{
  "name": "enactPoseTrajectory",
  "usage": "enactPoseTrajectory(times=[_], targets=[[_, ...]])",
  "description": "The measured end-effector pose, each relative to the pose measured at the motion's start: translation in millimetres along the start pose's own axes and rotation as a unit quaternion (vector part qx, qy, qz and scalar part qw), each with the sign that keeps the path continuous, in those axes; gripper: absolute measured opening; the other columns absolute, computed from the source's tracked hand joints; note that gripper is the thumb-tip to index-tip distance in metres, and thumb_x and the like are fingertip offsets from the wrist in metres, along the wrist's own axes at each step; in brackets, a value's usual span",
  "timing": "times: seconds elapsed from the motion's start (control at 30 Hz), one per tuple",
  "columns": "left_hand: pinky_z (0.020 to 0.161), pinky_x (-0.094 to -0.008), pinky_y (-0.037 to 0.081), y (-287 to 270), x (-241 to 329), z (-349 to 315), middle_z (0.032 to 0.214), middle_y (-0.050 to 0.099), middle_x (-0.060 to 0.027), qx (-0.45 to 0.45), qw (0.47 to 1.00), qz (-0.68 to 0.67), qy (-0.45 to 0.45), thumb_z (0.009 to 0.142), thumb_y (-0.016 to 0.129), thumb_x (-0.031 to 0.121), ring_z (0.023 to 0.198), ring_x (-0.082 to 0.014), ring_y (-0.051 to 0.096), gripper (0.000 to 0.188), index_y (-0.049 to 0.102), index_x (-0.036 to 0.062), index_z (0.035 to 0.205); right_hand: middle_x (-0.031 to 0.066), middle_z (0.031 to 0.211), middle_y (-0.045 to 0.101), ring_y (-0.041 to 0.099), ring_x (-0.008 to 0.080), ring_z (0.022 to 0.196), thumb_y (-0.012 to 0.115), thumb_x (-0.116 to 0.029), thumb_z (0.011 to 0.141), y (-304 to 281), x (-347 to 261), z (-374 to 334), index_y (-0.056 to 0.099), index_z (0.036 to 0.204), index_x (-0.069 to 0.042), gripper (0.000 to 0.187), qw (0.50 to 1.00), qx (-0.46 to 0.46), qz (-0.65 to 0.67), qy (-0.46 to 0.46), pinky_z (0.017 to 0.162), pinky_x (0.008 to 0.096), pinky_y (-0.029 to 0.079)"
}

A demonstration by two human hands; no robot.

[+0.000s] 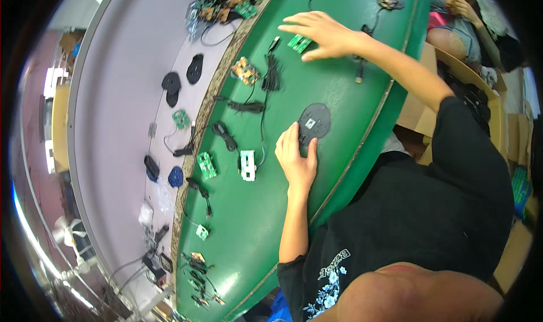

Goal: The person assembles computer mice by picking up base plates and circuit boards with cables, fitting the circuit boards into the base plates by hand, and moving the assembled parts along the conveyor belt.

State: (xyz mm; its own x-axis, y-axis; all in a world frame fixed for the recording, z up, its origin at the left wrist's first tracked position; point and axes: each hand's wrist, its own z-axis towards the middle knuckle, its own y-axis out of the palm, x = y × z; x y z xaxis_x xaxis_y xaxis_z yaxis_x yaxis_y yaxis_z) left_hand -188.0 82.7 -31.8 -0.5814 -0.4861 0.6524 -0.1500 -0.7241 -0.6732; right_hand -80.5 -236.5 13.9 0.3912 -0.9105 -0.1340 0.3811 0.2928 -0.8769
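Note:
On the green conveyor-like table point(266, 209), a dark rounded plastic cover point(319, 118) with a small pale label lies flat. My left hand point(297, 161) pinches its lower end between thumb and fingers. Farther up, my right hand point(325, 35) is stretched out with fingers spread, over or just beside a small green circuit board point(300, 43); whether they touch is hard to tell. Nothing shows in that hand. Left of it lie a bundled black cable point(271, 73) with a plug and an orange-and-green board point(246, 71).
More boards lie on the green surface, including a white-framed one point(248, 165) and a green one point(206, 165). Dark covers point(194, 68) and a pile of boards point(226, 5) occupy the pale side surface. Cardboard boxes point(418, 90) and another person point(469, 22) are at the right.

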Motion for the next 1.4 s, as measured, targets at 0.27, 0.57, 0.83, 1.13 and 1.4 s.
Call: enactPoseTrajectory(times=[0.27, 0.57, 0.83, 1.13, 1.4], targets=[[0.107, -0.0499, 0.039, -5, -12, -10, 0.134, 0.056, -0.0262, 0.027, 1.0, 0.007, 0.005, 0.083, 0.079, 0.014, 0.123, -0.0426, 0.052, 0.066, 0.051, -0.0049, 0.14, 0.0108, 0.111, 0.059, 0.058, 0.0308, 0.11, 0.078, -0.045, 0.075, -67, -15, 99, 0.064, 0.117, -0.01, 0.057, 0.996, -0.019, 0.026, -0.08, 0.094, 0.0475, 0.045], [0.111, -0.0462, 0.038, -105, 89, 63, 0.143, 0.047, -0.0278, 0.304, 0.939, 0.014, 0.16, 0.098, 0.068, 0.024, 0.13, -0.0355, 0.051, 0.064, 0.038, -0.0127, 0.143, 0.0055, 0.067, 0.063, 0.063, 0.0175, 0.065, 0.085, -0.048, 0.076, -195, -176, 93, 0.07, 0.096, 0.0, 0.054, 0.874, -0.039, 0.447, -0.19, 0.06, 0.0323, 0.049], [0.06, -0.0287, 0.043, -66, 35, -37, 0.086, 0.061, -0.0095, -0.137, 0.984, -0.116, -0.02, 0.096, 0.061, 0.002, 0.069, -0.0169, 0.054, 0.014, 0.07, -0.003, 0.106, 0.0068, 0.097, 0.071, 0.069, 0.0203, 0.09, 0.087, -0.025, 0.077, -60, -148, -114, 0.06, 0.103, -0.005, 0.043, 0.825, -0.156, 0.539, 0.069, 0.08, 0.0347, 0.053], [0.072, -0.0292, 0.048, -53, 35, -52, 0.093, 0.059, -0.011, -0.195, 0.958, -0.173, -0.122, 0.099, 0.057, 0.002, 0.081, -0.0182, 0.057, 0.023, 0.07, -0.003, 0.117, -0.0002, 0.095, 0.059, 0.059, 0.019, 0.094, 0.077, -0.028, 0.079, -57, -148, -143, 0.058, 0.127, -0.01, 0.055, 0.958, -0.179, 0.153, -0.162, 0.084, 0.0395, 0.042], [0.06, -0.0293, 0.049, -45, 30, -52, 0.085, 0.069, -0.0095, -0.035, 0.994, -0.043, -0.09, 0.092, 0.07, 0.003, 0.068, -0.0172, 0.061, 0.01, 0.073, -0.0035, 0.099, 0.0095, 0.097, 0.054, 0.058, 0.0278, 0.095, 0.067, -0.02, 0.086, -63, -156, -143, 0.047, 0.145, -0.01, 0.064, 0.923, -0.248, 0.234, -0.18, 0.083, 0.0446, 0.046]])
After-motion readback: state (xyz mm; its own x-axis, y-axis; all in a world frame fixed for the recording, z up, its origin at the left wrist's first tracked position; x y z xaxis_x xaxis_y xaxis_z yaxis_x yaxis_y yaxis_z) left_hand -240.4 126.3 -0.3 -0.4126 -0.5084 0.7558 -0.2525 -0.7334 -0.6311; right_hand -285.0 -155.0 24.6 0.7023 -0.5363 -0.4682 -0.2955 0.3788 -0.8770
